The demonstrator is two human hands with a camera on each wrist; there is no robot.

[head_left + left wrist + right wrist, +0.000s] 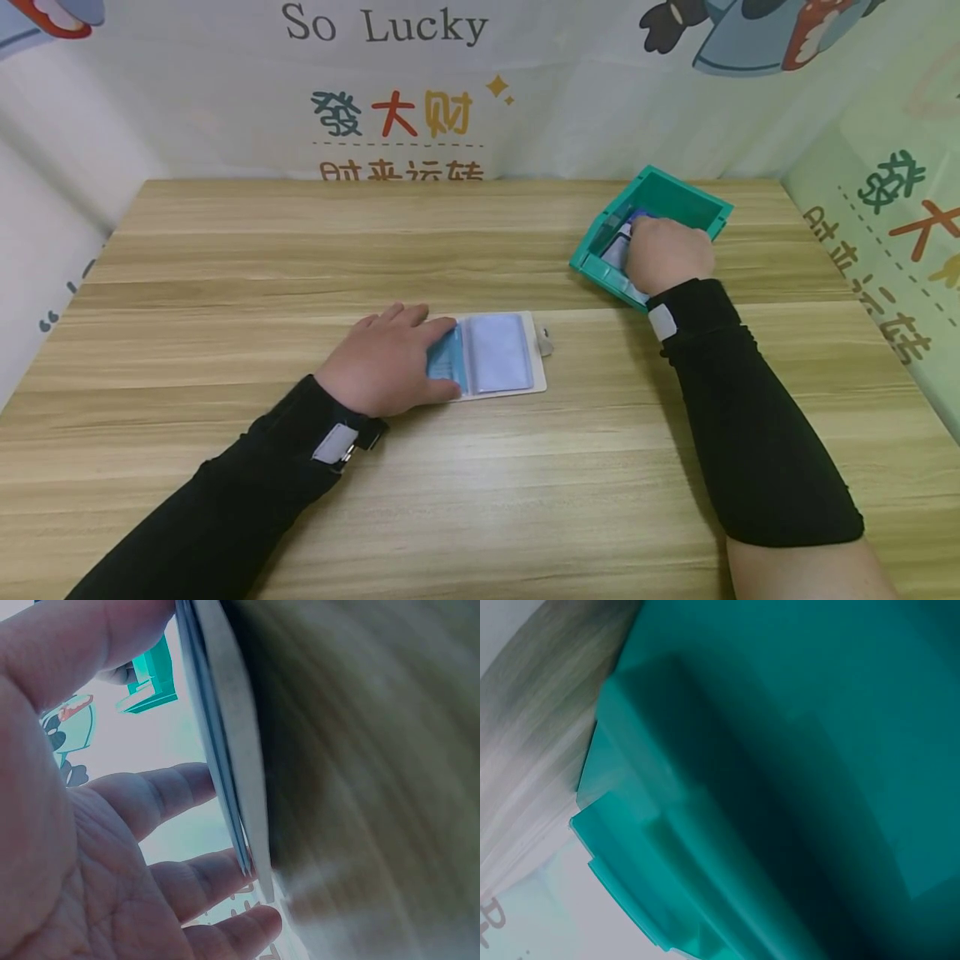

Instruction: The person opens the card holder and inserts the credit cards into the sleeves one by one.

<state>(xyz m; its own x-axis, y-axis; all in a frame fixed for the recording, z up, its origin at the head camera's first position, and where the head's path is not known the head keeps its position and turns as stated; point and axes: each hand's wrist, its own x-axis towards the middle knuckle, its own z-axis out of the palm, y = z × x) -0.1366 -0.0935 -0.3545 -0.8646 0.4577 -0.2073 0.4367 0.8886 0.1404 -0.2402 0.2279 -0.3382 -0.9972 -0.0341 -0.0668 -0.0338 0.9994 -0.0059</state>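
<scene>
While the left hand (390,358), fingers spread, steadies the card holder (501,354), the right hand (670,254) apparently rummages in the far-right bin (690,196), its grip hidden. Next probably needs a careful pinch.

The right hand (670,254) hides its fingertips in the bin (681,198). The left hand (390,360) covers part of the booklet (495,354)

On the wood-grain counter (480,508), a rectangular white-and-blue plastic-sleeved holder (499,353); behind and right, a teal rectangular plastic bin (682,197), seemingly with flat purple-and-white items (618,250) inside.
</scene>
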